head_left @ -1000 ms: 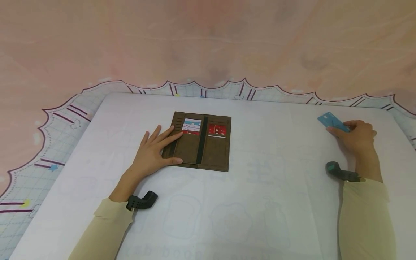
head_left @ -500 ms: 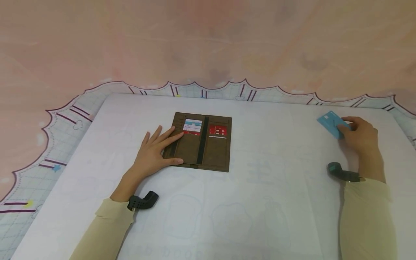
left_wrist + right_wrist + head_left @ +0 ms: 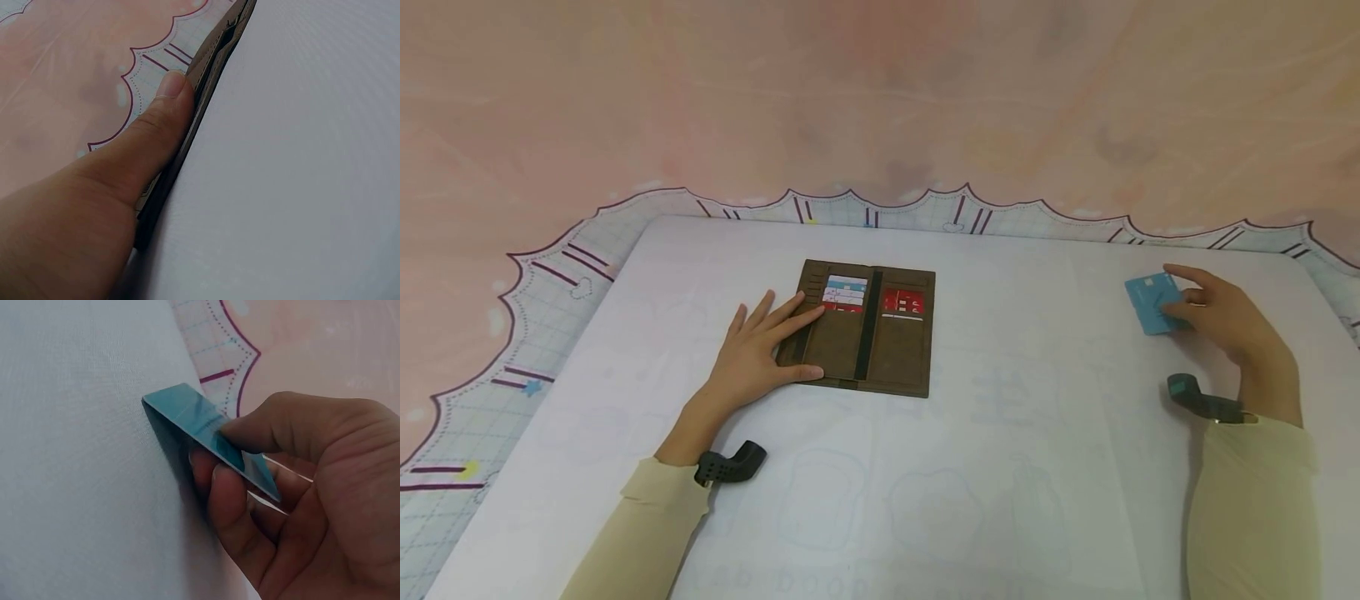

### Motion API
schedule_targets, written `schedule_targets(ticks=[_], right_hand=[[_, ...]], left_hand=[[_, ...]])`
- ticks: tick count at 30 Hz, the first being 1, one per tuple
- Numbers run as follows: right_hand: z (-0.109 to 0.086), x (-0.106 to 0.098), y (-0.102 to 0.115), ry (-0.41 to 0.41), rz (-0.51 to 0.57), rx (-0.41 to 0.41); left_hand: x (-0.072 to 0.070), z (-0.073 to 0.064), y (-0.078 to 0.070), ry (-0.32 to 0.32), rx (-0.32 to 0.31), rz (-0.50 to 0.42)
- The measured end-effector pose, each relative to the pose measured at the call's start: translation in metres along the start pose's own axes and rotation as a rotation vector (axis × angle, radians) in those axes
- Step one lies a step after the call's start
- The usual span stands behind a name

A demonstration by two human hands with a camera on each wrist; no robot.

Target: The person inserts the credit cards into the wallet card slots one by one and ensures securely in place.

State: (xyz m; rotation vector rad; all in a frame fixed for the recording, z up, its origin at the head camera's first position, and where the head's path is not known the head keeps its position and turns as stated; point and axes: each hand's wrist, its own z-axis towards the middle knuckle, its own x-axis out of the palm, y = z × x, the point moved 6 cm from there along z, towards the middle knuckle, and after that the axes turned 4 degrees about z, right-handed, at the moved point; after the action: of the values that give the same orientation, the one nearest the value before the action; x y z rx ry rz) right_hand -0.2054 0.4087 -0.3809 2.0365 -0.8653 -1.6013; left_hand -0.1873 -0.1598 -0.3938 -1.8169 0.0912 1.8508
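A brown bifold wallet point(image 3: 895, 358) lies spread flat on the white table, with several cards point(image 3: 844, 294) in its left slots and a red card point(image 3: 902, 301) in a right slot. My left hand point(image 3: 748, 354) rests on the wallet's left edge, fingers spread; in the left wrist view the thumb point(image 3: 159, 128) lies along that edge. Far to the right, my right hand point(image 3: 1228, 321) pinches a blue bank card point(image 3: 1150, 304) between thumb and curled fingers. In the right wrist view the blue card point(image 3: 187, 409) is tilted and held just off the white surface.
The white table point(image 3: 1000, 500) carries faint printed outlines. Its far edge meets a scalloped checkered cloth border point(image 3: 917, 215), with a peach-coloured cloth point(image 3: 880, 100) beyond. A black wrist camera point(image 3: 730, 464) sits on the left wrist, another black camera point(image 3: 1202, 402) on the right.
My right hand has turned the blue card in its grip, so that it stands more squarely, and has shifted slightly. The left hand and the wallet keep their place.
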Motion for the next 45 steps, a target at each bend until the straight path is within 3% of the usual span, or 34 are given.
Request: schedule_targets(ticks=[4, 8, 13, 17, 26, 35, 45], right_hand=[[0.002, 0.001, -0.002, 0.019, 0.053, 0.007], [0.001, -0.001, 0.002, -0.021, 0.112, 0.024], [-0.003, -0.002, 0.021, -0.095, 0.181, 0.002], [-0.005, 0.004, 0.042, -0.132, 0.302, -0.063], [0.001, 0.032, 0.097, -0.140, 0.446, -0.188], [0.018, 0.066, 0.153, -0.066, 0.518, -0.260], [0.035, 0.101, 0.189, -0.076, 0.694, -0.347]], left_hand=[[0.001, 0.000, 0.000, -0.001, 0.000, 0.000], [0.001, 0.000, 0.001, -0.005, 0.005, -0.003], [0.002, 0.000, 0.002, -0.008, 0.010, -0.002], [0.002, 0.000, 0.002, -0.012, 0.015, -0.002], [0.002, -0.001, 0.001, -0.013, 0.015, -0.005], [0.003, 0.000, 0.002, -0.012, 0.008, -0.005], [0.005, 0.000, 0.005, -0.016, 0.014, -0.002]])
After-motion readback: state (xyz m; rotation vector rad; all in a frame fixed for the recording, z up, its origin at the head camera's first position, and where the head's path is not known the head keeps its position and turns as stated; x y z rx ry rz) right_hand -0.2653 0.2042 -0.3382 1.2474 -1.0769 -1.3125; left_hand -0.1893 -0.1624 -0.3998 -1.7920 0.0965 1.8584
